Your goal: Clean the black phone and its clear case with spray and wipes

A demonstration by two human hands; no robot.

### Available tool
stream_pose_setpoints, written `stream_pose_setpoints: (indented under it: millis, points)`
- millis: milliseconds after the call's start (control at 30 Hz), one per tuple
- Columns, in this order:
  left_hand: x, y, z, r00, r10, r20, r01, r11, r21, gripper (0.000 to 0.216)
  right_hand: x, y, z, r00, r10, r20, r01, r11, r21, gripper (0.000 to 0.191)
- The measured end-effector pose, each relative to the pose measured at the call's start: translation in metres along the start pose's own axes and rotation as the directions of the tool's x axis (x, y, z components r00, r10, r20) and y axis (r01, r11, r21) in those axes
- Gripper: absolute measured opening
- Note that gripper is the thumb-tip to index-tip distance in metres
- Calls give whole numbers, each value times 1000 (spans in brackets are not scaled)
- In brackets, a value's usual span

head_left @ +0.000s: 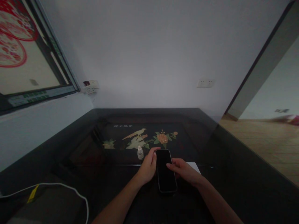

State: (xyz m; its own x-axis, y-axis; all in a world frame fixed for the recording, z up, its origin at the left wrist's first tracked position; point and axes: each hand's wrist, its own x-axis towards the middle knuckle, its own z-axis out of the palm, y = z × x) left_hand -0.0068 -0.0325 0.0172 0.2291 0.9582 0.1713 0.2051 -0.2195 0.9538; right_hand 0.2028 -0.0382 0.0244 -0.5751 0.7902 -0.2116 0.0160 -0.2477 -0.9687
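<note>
I see the left hand [148,165] with its fingers curled around the upper left edge of a phone [166,179]; the right hand [184,171] grips the opposite edge, thumb over the dark screen. The phone is over the black table [235,174]. A small bottle [140,153] stands just beyond the left hand, and a white cable [70,187] curves farther left.

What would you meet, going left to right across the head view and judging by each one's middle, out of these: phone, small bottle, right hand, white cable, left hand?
White cable → small bottle → left hand → phone → right hand
</note>
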Motion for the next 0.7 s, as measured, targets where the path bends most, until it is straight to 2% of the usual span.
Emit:
stream_pose_setpoints:
  millis: [200, 433, 700]
  points:
    - [-4, 9, 3, 998, -45, 46, 50, 992, -118, 51, -5, -7, 1, 999, -24, 42, 24, 1000, -10, 50]
    - [-3, 9, 5, 999, 25, -34, -28, 995, -91, 43, -7, -11, 2, 999, -13, 36, 13, 1000, -18, 50]
    - [-2, 10, 14, 990, 6, -139, -22, 994, -109, 39, -7, -9, 1, 1000, -10, 19, 10, 999, -44, 51]
